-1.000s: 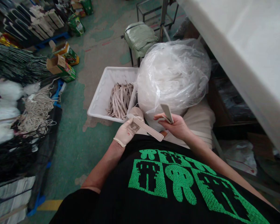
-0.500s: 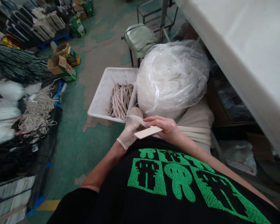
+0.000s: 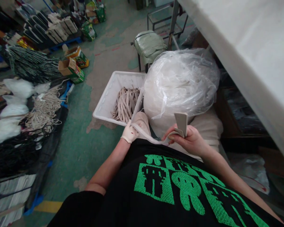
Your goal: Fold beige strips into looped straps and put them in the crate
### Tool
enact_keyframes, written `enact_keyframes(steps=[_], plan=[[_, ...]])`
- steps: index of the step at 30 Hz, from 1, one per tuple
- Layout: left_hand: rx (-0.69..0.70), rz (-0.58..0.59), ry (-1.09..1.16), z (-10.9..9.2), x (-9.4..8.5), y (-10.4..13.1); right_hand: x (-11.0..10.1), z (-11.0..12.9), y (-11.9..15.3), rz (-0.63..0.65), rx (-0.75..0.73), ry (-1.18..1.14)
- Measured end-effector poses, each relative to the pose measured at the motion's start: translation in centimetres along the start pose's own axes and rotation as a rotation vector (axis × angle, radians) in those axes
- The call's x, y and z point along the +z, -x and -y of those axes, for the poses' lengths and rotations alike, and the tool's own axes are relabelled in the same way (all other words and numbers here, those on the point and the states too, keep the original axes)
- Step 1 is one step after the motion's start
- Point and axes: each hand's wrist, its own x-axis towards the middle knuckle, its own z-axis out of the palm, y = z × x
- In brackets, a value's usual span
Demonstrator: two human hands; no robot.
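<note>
My left hand (image 3: 130, 133), in a thin pale glove, is closed on a translucent white strip (image 3: 148, 136) near the front corner of the white plastic bin (image 3: 104, 94). The strip sags across to my right hand (image 3: 190, 140), and another length of it rises along the bin's side. My bare right hand is closed round a flat beige strap (image 3: 181, 121), whose squared end stands up above the fingers. A bent part of the strap shows at the fingertips. Inside the bin lies a heap of beige straps (image 3: 126, 102).
A large bundle wrapped in clear plastic (image 3: 180, 82) stands right of the bin. The white-covered table (image 3: 257, 47) edges in from the upper right. At left are rope coils (image 3: 44, 107) and open cartons (image 3: 72, 69); behind stands a stool with a green cushion (image 3: 150, 45).
My hands have moved apart, the right one going right with the strap and turning its end upward. The translucent strip now stretches between them. The view has shifted slightly.
</note>
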Motion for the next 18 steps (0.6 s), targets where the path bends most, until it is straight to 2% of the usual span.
enact_keyframes(steps=[3, 5, 7, 9, 12, 15, 18], plan=[[0.228, -0.182, 0.096, -3.4, 0.2, -2.1, -0.6, 0.9, 1.1, 0.09, 0.0, -0.13], [0.304, -0.192, 0.112, -5.1, 0.7, -2.6, -0.5, 0.8, 1.3, 0.133, 0.019, -0.19], [0.362, -0.136, 0.073, -5.6, 1.4, -2.3, -0.1, 0.4, 1.0, 0.131, 0.053, -0.249], [0.417, -0.032, -0.067, -5.0, 2.0, -1.3, 0.2, -0.3, 0.2, 0.067, 0.089, -0.303], [0.465, 0.144, -0.365, -3.0, 2.6, 0.6, 0.0, -1.4, -1.7, -0.134, 0.11, -0.341], [0.443, 0.226, -0.569, -1.0, 2.9, 2.3, -1.1, -1.9, -3.7, -0.302, 0.103, -0.342], [0.39, 0.309, -0.752, 0.6, 3.0, 3.2, -2.3, -2.2, -5.0, -0.355, 0.096, -0.324]])
